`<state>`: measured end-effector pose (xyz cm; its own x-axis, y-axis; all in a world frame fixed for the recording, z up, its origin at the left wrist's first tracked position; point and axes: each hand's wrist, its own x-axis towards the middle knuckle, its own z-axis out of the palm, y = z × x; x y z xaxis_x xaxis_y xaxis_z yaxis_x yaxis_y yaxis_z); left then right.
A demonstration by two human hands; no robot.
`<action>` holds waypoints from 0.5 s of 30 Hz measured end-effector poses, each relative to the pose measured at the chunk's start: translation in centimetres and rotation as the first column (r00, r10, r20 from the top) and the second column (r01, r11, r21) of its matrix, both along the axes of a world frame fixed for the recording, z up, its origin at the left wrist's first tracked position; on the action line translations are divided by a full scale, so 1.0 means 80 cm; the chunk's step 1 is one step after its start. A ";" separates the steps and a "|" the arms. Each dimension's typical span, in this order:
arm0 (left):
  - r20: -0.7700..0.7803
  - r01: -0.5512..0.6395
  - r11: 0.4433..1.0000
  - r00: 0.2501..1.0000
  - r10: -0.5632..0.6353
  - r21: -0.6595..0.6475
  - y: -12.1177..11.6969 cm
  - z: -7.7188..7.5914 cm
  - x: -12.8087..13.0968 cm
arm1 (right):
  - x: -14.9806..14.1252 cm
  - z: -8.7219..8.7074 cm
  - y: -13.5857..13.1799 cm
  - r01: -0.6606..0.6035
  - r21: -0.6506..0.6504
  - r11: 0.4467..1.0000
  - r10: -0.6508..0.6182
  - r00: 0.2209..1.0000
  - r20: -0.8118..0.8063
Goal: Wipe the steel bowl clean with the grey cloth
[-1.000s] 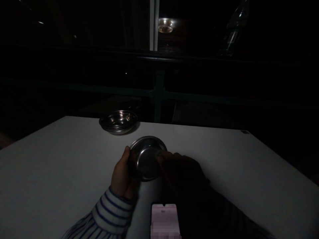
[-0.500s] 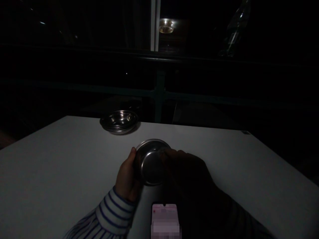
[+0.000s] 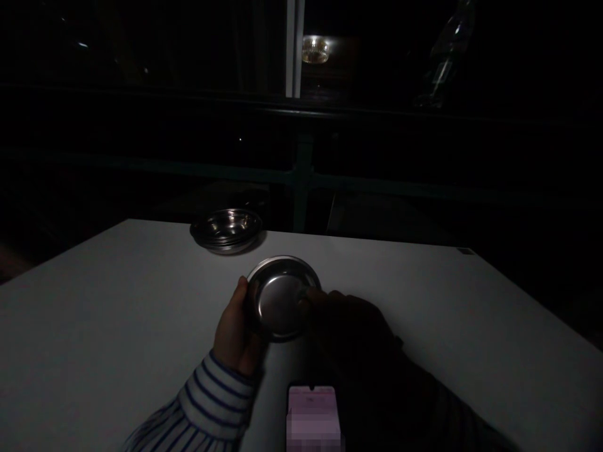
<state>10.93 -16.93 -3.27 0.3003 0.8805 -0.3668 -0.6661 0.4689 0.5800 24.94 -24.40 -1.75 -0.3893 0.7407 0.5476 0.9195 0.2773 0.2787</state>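
Note:
My left hand (image 3: pixel 235 336) grips the left rim of a shallow round stainless steel bowl (image 3: pixel 277 301), thumb on the rim and fingers underneath. The bowl is tilted, its shiny inside facing me. My right hand (image 3: pixel 351 323) is in deep shadow over the bowl's right side. Its fingers are closed, the tips at the inner wall; a faint paler bit shows at them, too dark to name. Farther back on the white table (image 3: pixel 141 295), left of centre, stands a stack of similar metal bowls (image 3: pixel 226 232).
A phone (image 3: pixel 313 408) with its screen lit is below the bowl, close to me. Behind the table runs a dark railing (image 3: pixel 301 169). A clear plastic bottle (image 3: pixel 443 69) stands at the upper right. A dark label (image 3: pixel 465 251) lies at the table's far right corner.
The bowl and my left hand have shifted slightly left and up. My right hand's fingertips have moved a little left and down along with the bowl.

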 end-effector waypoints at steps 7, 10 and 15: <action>-0.040 0.037 0.999 0.998 -0.038 -0.030 -0.007 0.000 0.003 | -0.011 -0.013 -0.009 -0.022 0.042 0.999 0.022 1.000 -0.010; -0.068 0.036 0.999 0.997 -0.038 -0.024 -0.007 -0.005 0.003 | -0.014 -0.025 -0.006 -0.081 0.028 0.996 0.081 0.997 -0.010; -0.074 0.077 0.997 0.994 -0.077 -0.008 -0.007 -0.009 0.005 | -0.006 -0.025 0.004 -0.035 0.042 0.998 0.037 0.998 -0.042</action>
<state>11.32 -17.47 -4.02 0.3391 0.8540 -0.3946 -0.5833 0.5200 0.6241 24.50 -24.05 -3.74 -0.3909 0.7029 0.5943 0.9204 0.2998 0.2510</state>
